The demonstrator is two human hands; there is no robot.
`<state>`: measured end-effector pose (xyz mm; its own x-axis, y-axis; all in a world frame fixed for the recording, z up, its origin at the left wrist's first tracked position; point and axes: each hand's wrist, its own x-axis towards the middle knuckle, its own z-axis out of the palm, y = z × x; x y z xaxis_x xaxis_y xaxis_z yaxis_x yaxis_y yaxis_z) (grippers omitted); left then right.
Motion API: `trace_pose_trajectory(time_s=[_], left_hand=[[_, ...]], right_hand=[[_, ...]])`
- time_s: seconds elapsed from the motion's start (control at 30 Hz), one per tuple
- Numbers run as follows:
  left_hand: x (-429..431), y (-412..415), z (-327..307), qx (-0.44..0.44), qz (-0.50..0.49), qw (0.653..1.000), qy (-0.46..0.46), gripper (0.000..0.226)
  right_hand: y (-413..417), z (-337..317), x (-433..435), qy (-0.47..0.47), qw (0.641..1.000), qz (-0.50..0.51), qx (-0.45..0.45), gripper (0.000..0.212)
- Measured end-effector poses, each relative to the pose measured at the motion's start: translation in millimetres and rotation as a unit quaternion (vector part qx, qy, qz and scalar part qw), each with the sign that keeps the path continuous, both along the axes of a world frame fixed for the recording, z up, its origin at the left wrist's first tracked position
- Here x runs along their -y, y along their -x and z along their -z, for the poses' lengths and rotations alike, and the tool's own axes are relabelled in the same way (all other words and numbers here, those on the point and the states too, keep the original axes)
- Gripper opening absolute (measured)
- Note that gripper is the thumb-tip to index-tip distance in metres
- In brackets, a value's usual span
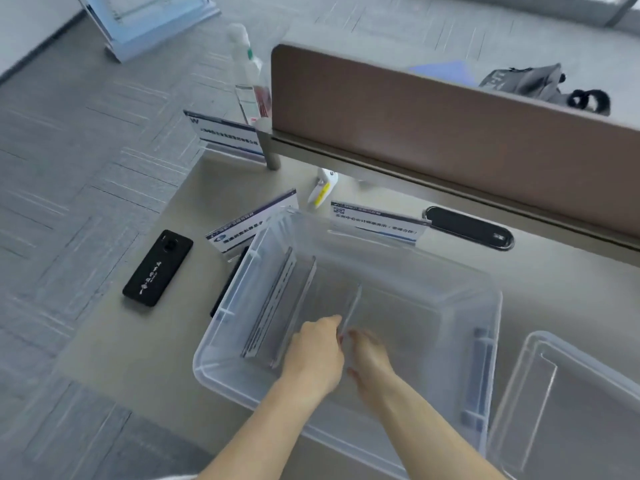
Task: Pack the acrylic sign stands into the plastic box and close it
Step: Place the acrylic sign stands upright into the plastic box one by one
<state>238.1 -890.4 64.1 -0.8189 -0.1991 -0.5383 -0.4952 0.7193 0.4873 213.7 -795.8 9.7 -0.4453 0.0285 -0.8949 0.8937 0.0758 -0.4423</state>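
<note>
A clear plastic box (485,306) stands open on the desk. Several acrylic sign stands (277,306) lean on edge against its left inner wall. Both my hands are inside the box, pinching one more upright acrylic stand (355,306) between them: my left hand (317,351) on its left side, my right hand (369,358) on its right. Three labelled sign stands remain on the desk: one (249,225) at the box's far-left corner, one (377,225) behind the box, one (227,136) farther back. The clear lid (568,403) lies to the right of the box.
A black phone (157,268) lies left of the box near the desk edge. A brown partition (450,133) runs along the back, with a black oval cable port (469,228) below it. A white and yellow tool (322,190) and a clear bottle (251,74) sit at the back.
</note>
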Motion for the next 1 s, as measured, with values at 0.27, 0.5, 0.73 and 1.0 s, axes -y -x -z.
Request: trace_pose_trajectory(time_s=[0.27,0.5,0.73,1.0], left_hand=[[5.0,10.0,6.6,-0.010,-0.004,1.000,0.016,0.042],[23.3,16.4,4.4,-0.008,-0.001,0.999,0.049,0.034],[26.9,12.8,2.3,-0.013,-0.006,0.998,0.064,0.039],[35.3,15.5,-26.8,-0.067,-0.016,0.996,0.052,0.043]], right_hand=[[4.9,16.4,19.9,-0.021,0.999,0.000,-0.025,0.024],[9.9,15.9,41.0,0.005,1.000,-0.004,-0.029,0.022],[9.5,24.0,44.7,0.040,0.999,-0.013,-0.021,0.018],[14.8,-27.9,26.9,-0.021,0.991,-0.049,-0.123,0.029]])
